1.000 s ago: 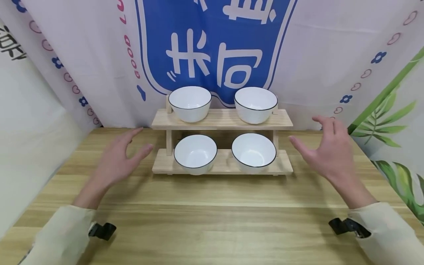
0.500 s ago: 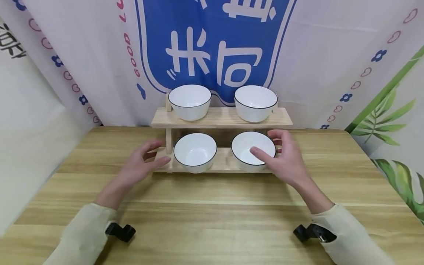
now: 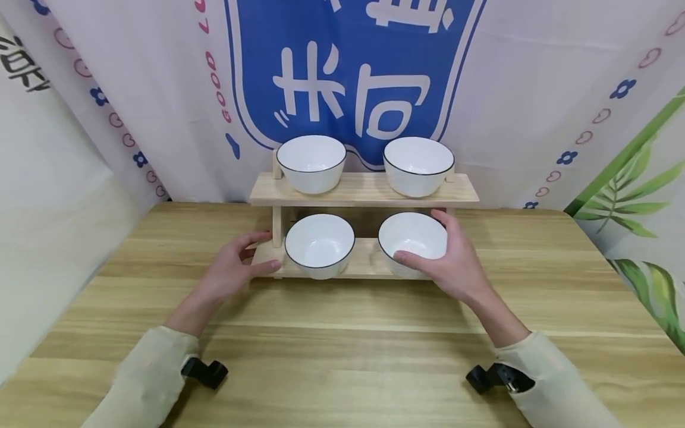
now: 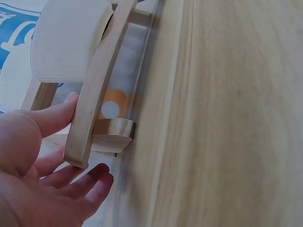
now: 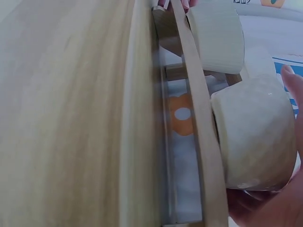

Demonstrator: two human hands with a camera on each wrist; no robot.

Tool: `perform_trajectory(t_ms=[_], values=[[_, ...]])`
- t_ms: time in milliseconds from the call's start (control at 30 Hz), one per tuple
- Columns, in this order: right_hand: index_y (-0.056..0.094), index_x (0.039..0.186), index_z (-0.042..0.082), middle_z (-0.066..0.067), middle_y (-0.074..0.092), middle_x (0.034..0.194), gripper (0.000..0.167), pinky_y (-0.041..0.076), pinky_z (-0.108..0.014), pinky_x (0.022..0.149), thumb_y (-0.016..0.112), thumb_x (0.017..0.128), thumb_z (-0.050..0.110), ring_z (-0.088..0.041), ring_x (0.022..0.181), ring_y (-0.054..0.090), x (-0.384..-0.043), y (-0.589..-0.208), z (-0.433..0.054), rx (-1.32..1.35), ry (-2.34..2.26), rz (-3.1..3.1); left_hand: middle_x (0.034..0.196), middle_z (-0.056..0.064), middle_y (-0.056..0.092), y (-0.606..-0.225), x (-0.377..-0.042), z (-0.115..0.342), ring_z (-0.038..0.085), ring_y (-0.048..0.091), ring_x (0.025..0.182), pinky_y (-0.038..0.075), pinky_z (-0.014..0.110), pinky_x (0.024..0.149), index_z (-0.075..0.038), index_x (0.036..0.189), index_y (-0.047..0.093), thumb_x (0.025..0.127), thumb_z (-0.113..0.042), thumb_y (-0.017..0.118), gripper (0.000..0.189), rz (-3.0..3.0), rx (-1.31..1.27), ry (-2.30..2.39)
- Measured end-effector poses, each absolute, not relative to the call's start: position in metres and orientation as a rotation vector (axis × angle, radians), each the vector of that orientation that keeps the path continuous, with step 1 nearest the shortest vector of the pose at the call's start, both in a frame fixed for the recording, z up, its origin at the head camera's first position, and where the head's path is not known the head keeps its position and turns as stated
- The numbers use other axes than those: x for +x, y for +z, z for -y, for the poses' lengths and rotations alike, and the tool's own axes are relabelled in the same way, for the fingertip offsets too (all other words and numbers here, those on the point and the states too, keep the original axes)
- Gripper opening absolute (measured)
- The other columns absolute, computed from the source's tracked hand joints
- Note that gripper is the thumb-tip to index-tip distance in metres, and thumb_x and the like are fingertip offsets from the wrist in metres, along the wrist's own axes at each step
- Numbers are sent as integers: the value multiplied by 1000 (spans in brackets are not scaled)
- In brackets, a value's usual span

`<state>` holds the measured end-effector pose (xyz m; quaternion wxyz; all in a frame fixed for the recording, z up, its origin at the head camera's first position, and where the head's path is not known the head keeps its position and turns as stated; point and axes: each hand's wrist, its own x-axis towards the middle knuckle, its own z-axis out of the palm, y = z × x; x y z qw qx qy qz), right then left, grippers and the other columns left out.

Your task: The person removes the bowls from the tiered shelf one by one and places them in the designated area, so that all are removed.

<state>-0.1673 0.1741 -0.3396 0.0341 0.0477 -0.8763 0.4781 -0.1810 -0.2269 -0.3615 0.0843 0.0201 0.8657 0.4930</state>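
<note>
A two-tier wooden shelf rack (image 3: 365,257) stands on the table and carries white bowls with dark rims. My left hand (image 3: 231,266) holds the left end of its lower board; in the left wrist view the thumb lies on the board (image 4: 90,104) and the fingers reach around its end. My right hand (image 3: 459,266) grips the lower right bowl (image 3: 409,232), thumb over the near rim and fingers around its right side. In the right wrist view that bowl (image 5: 255,132) sits at the board, the fingers partly hidden behind it. Beside it stands the lower left bowl (image 3: 320,241).
On the upper board stand two more bowls, one left (image 3: 311,160) and one right (image 3: 418,163). Behind the rack hangs a white and blue printed curtain (image 3: 514,119). The wood-grain table (image 3: 342,356) extends in front and to both sides.
Both hands have moved inward from the sides. The left has come to the lower board's left end, and the right has closed around the lower right bowl. The bowls and rack keep their places.
</note>
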Motion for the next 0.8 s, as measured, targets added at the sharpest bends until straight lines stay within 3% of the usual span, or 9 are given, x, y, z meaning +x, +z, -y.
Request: perform_trajectory(t_ms=[133, 367, 600, 800], values=[[17, 171, 13, -19, 38, 167, 127, 42, -63, 120, 97, 78, 45, -41, 144, 46, -168, -341, -177, 184, 1490, 2728, 172, 14, 38, -363, -181, 229, 40, 56, 144, 55, 26, 99, -10, 163, 43, 100, -29, 79, 75, -2572, 67, 1476], [10, 172, 12, -20, 40, 166, 141, 41, -65, 122, 103, 70, 39, -41, 145, 48, -167, -342, -183, 256, 1486, 2741, 175, 14, 34, -366, -184, 228, 43, 55, 146, 57, 37, 106, -12, 164, 43, 101, -32, 78, 75, -2561, 93, 1478], [15, 171, 6, -19, 44, 164, 138, 42, -61, 122, 103, 70, 38, -40, 143, 50, -170, -345, -182, 249, 1477, 2720, 176, 14, 31, -367, -182, 227, 42, 53, 148, 55, 15, 91, -9, 162, 42, 101, -26, 78, 72, -2487, 63, 1563], [19, 169, 7, -20, 45, 162, 131, 45, -60, 120, 101, 72, 39, -40, 141, 52, -170, -348, -181, 234, 1451, 2711, 179, 7, 27, -366, -182, 229, 42, 49, 152, 54, 17, 96, -8, 156, 47, 102, -29, 77, 65, -2509, 50, 1525]])
